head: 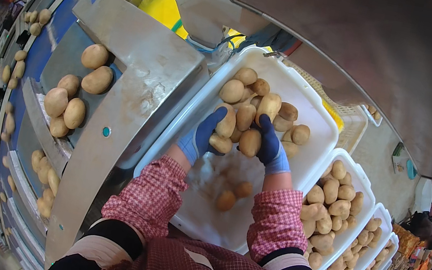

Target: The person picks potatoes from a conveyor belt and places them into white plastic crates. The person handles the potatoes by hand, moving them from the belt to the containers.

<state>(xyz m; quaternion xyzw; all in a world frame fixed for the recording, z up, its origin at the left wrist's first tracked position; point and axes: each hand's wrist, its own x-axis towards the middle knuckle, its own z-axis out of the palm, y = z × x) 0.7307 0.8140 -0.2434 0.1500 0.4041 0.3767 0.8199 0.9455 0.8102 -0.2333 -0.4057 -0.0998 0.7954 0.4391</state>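
A white plastic crate [309,121] stands before me, with many potatoes [246,76] heaped at its far end. My left hand [204,133], in a dark blue glove, grips potatoes at the heap's near left side, its thumb against one potato [225,123]. My right hand [271,145], gloved the same way, cups potatoes from the right, its thumb by a long pale potato [269,104]. A rounder potato [249,142] sits between the hands. Fingers of both hands are partly hidden beneath the potatoes. Two blurred potatoes [226,200] lie nearer me, between my forearms.
Left of the crate is a metal sorting machine frame [115,117], with potatoes [56,101] in its chutes and a blue belt [41,56] beyond. More potato-filled white crates [369,196] line up at right. A large metal panel [366,44] overhangs the upper right.
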